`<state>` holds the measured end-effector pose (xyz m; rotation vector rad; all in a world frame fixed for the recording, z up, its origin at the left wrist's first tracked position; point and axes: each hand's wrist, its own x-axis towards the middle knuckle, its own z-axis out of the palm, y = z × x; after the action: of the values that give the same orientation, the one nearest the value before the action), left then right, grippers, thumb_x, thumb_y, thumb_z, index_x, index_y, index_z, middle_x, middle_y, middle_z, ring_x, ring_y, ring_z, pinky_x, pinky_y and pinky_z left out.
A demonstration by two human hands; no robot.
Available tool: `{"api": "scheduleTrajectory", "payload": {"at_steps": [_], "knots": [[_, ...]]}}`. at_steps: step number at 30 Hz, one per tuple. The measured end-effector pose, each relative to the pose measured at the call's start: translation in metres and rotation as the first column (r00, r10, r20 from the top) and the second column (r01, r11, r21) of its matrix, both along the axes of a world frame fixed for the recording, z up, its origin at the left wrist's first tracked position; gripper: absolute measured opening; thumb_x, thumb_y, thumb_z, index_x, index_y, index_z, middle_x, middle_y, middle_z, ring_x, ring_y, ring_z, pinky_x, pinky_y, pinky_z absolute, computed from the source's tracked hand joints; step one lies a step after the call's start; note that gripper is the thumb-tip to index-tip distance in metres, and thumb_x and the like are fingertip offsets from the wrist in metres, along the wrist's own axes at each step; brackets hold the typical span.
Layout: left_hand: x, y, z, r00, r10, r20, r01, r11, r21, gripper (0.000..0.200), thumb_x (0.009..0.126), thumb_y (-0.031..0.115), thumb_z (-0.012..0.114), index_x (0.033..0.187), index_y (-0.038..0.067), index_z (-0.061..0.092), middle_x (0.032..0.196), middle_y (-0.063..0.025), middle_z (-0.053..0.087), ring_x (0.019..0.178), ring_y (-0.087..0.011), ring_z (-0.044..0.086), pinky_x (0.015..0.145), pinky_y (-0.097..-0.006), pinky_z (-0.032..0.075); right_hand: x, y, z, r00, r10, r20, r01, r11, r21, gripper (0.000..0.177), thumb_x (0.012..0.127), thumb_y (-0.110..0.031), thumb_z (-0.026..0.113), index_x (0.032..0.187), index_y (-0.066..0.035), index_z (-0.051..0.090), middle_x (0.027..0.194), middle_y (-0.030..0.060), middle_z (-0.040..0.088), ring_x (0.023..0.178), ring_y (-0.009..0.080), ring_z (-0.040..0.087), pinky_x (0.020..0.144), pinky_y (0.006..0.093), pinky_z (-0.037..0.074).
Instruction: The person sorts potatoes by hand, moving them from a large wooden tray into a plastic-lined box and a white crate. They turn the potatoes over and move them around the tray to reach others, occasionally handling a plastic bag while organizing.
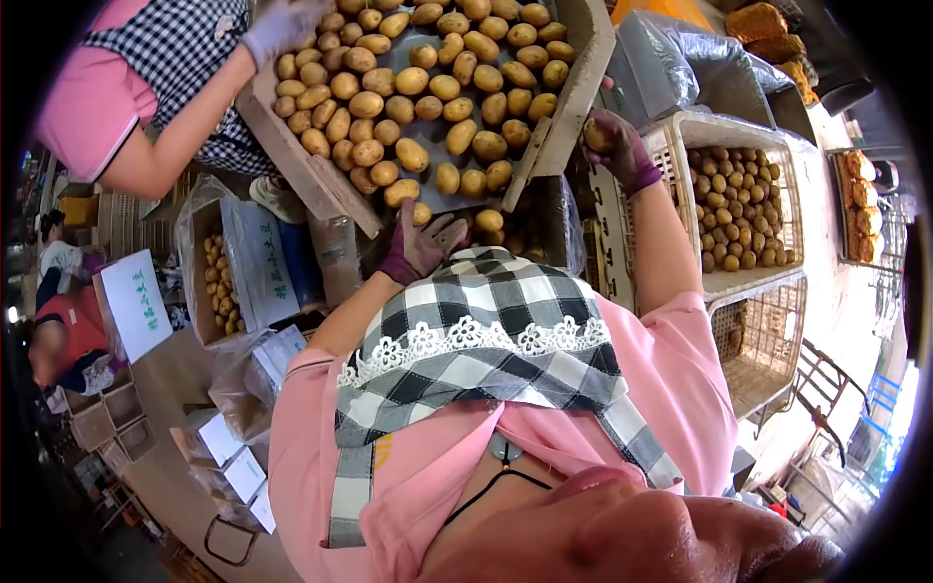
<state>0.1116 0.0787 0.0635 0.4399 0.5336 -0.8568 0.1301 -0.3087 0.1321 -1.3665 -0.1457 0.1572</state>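
Observation:
Yellow potatoes (pixel 367 105) are spread over a wood-sided tray (pixel 573 87) at the top. My left hand (pixel 420 247), in a purple and grey glove, is at the tray's near opening with its fingers apart, next to a potato (pixel 421 213). Below the opening, more potatoes (pixel 489 221) lie in a partly hidden, lined container. My right hand (pixel 618 150), gloved in purple, is right of the tray with its fingers closed round a potato (pixel 597 135).
A co-worker's gloved hand (pixel 282 31) reaches over the tray's left side. A crate of small dark potatoes (pixel 736 204) stands at right above another crate (pixel 758 355). At left are a lined box of potatoes (pixel 222 282), a white box (pixel 137 303) and a distant person (pixel 73 335).

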Motion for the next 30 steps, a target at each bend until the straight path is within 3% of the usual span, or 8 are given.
{"api": "scheduleTrajectory", "payload": {"at_steps": [3,10,12,17,19,23,27,30], "knots": [[0.010,0.005,-0.030,0.986,0.001,-0.164,-0.026,0.988,-0.152,0.111,0.067,0.064,0.069,0.139,-0.001,0.015,0.136,-0.0231,0.033,0.123,-0.0361,0.039,0.102,-0.0433,0.038,-0.011,0.047,0.054,0.865,-0.435,-0.249,0.398,0.898,-0.187,0.049,0.085,-0.044,0.060,0.113,-0.004,0.053,0.076,0.0013,0.052,0.056,0.0105,0.049,0.044,0.0207,0.038],[0.002,-0.007,-0.018,0.999,-0.032,-0.032,0.028,0.990,-0.135,0.110,0.066,0.074,0.059,0.137,-0.002,0.022,0.134,-0.0229,0.035,0.117,-0.0376,0.045,0.098,-0.0446,0.043,0.084,0.088,0.075,0.856,-0.028,0.516,0.419,0.620,-0.663,0.079,0.085,-0.043,0.061,0.142,-0.007,0.021,0.144,0.0183,0.028,0.132,0.0329,0.031,0.105,0.0387,0.030],[-0.005,-0.014,0.006,0.997,-0.060,0.057,0.059,0.998,0.010,0.113,0.064,0.077,0.057,0.137,-0.003,0.025,0.133,-0.0241,0.038,0.112,-0.0375,0.050,0.095,-0.0409,0.046,0.143,0.078,0.052,0.801,-0.347,0.488,0.592,0.582,-0.558,0.077,0.081,-0.044,0.064,0.138,-0.007,0.026,0.137,0.0235,0.032,0.127,0.0405,0.033,0.102,0.0441,0.033],[-0.009,-0.007,-0.013,1.000,0.002,-0.010,-0.001,0.998,0.069,0.108,0.066,0.077,0.056,0.138,0.002,0.025,0.128,-0.0197,0.041,0.105,-0.0318,0.054,0.094,-0.0416,0.046,0.162,0.187,0.020,0.805,-0.392,0.446,0.390,-0.217,-0.895,0.070,0.084,-0.062,0.041,0.142,-0.025,0.028,0.148,0.0208,0.016,0.134,0.0435,0.019,0.101,0.0662,0.015],[-0.009,-0.002,-0.015,0.999,0.054,-0.004,-0.053,0.986,0.160,0.102,0.069,0.076,0.053,0.136,0.004,0.027,0.124,-0.0160,0.044,0.102,-0.0303,0.054,0.093,-0.0422,0.047,0.173,0.221,-0.024,0.877,-0.081,0.474,0.480,0.225,-0.848,0.064,0.084,-0.062,0.038,0.141,-0.033,0.030,0.153,0.0115,0.008,0.136,0.0456,0.010,0.101,0.0682,0.009],[-0.013,0.000,0.020,0.979,0.018,0.204,-0.067,0.969,0.239,0.089,0.075,0.076,0.043,0.132,0.009,0.032,0.124,-0.0120,0.045,0.111,-0.0283,0.049,0.095,-0.0448,0.045,0.106,0.280,0.045,0.800,0.576,-0.167,0.033,-0.321,-0.946,0.054,0.083,-0.052,0.046,0.132,-0.030,0.044,0.147,0.0047,0.029,0.136,0.0358,0.021,0.101,0.0658,0.016],[-0.018,0.004,0.029,0.983,0.079,0.164,-0.083,0.996,0.016,0.092,0.077,0.075,0.041,0.135,0.006,0.027,0.135,-0.0160,0.035,0.124,-0.0319,0.038,0.097,-0.0484,0.042,0.047,0.237,-0.032,0.624,0.680,0.384,0.380,0.165,-0.910,0.051,0.080,-0.038,0.056,0.129,-0.025,0.047,0.137,0.0034,0.043,0.126,0.0275,0.038,0.104,0.0538,0.025],[-0.016,0.006,0.023,0.987,0.157,0.032,-0.153,0.983,-0.106,0.085,0.080,0.065,0.051,0.136,0.007,0.025,0.138,-0.0181,0.028,0.123,-0.0376,0.038,0.096,-0.0497,0.043,0.055,0.195,0.007,0.857,0.515,-0.015,-0.018,0.000,-1.000,0.055,0.079,-0.040,0.058,0.130,-0.021,0.045,0.133,0.0102,0.045,0.124,0.0257,0.041,0.101,0.0458,0.032]]}}
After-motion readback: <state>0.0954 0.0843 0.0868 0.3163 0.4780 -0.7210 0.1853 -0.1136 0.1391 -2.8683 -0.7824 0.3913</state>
